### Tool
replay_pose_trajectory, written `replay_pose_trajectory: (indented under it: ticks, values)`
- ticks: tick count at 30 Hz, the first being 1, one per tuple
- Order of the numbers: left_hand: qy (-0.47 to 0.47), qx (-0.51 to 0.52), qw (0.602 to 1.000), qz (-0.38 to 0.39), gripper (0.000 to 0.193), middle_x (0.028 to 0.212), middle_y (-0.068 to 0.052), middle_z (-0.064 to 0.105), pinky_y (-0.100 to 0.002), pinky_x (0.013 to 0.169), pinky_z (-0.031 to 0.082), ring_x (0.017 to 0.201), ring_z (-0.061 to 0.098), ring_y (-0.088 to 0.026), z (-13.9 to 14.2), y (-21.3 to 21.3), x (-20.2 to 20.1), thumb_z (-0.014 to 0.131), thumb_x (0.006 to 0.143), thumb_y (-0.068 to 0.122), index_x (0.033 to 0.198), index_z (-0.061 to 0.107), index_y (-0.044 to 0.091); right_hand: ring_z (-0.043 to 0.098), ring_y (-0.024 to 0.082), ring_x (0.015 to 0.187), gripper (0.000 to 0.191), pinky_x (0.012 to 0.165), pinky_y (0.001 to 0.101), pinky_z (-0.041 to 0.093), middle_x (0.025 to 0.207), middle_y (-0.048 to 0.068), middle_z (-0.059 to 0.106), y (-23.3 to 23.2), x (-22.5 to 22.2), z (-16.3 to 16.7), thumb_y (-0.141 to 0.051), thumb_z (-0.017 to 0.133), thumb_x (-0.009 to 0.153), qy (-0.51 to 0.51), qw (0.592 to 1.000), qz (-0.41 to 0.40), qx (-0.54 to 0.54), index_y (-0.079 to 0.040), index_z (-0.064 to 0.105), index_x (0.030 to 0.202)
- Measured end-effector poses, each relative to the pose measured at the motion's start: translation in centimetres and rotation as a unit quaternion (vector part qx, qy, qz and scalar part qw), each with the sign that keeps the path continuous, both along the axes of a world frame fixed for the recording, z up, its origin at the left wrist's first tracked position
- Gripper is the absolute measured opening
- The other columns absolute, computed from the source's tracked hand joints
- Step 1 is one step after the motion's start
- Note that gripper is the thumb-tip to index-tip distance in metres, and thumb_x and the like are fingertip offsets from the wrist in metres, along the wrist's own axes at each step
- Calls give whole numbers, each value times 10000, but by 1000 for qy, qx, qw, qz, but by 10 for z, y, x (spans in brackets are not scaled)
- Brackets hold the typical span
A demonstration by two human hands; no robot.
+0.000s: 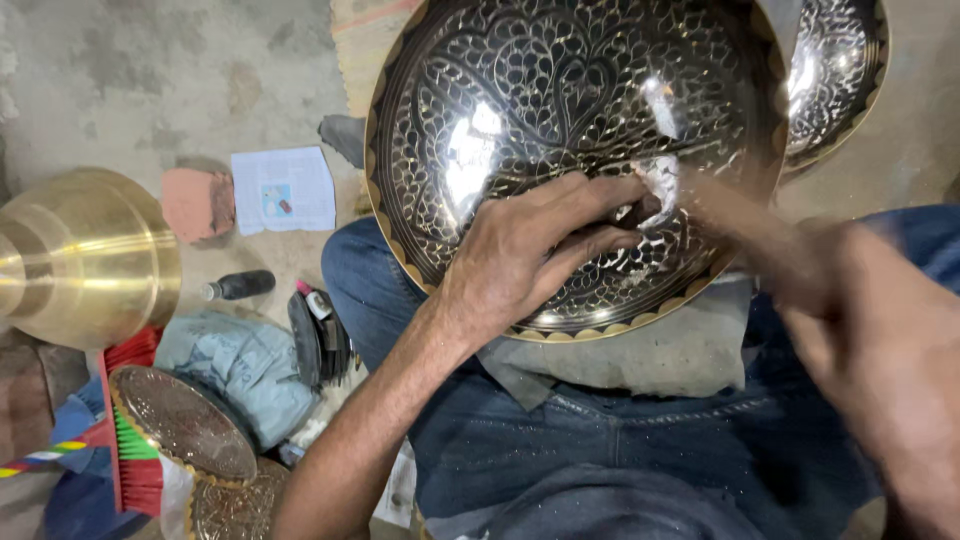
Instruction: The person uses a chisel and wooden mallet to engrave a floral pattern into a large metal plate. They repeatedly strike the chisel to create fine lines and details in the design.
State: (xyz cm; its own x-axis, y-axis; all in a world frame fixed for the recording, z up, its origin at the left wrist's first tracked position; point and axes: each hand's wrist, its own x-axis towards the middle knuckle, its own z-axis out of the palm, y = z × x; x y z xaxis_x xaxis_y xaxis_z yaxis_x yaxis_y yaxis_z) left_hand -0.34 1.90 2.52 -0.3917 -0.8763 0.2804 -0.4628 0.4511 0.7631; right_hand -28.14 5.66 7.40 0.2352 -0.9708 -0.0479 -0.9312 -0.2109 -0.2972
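While the large engraved metal bowl (560, 150) leans tilted on the person's denim lap over a grey cloth (660, 355), the left hand (520, 255) presses on its lower inner face, fingers (600, 215) pinched narrow around a small tool. The right hand (880, 340) is blurred; its grip cannot be told. A second engraved bowl (835, 70) touches the rim behind. Left of the knee, a brass vessel (85, 255), bottle (238, 286), brush (125, 430) and smaller plates (185, 425) crowd the concrete floor (150, 80).

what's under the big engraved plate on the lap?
A grey cloth lies under the engraved plate, over the jeans. The left hand rests on the plate. How far the cloth runs beneath is hidden.
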Motion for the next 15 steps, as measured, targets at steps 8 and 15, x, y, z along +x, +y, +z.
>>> replay_pose_trajectory:
  ticks: [8, 15]
  values:
    - [-15, 12, 1000, 0, 378, 1044, 16, 724, -227, 738, 669, 831, 724, -83, -1, -1, -1, 704, 1007, 286, 1369, 628, 208, 685, 363, 681, 450, 552, 427, 535, 875, 254, 678, 3, -11, -18, 77, 701, 910, -131, 977, -124, 117, 68, 571, 1341]
    - [-21, 0, 1000, 1, 371, 1005, 21, 712, -221, 740, 664, 832, 720, -84, -2, -2, -1, 710, 1001, 269, 1357, 637, 190, 702, 319, 877, 405, 747, 389, 573, 1002, 224, 688, 6, -12, -22, -9, 776, 965, -63, 996, 11, -62, 63, 562, 1301]
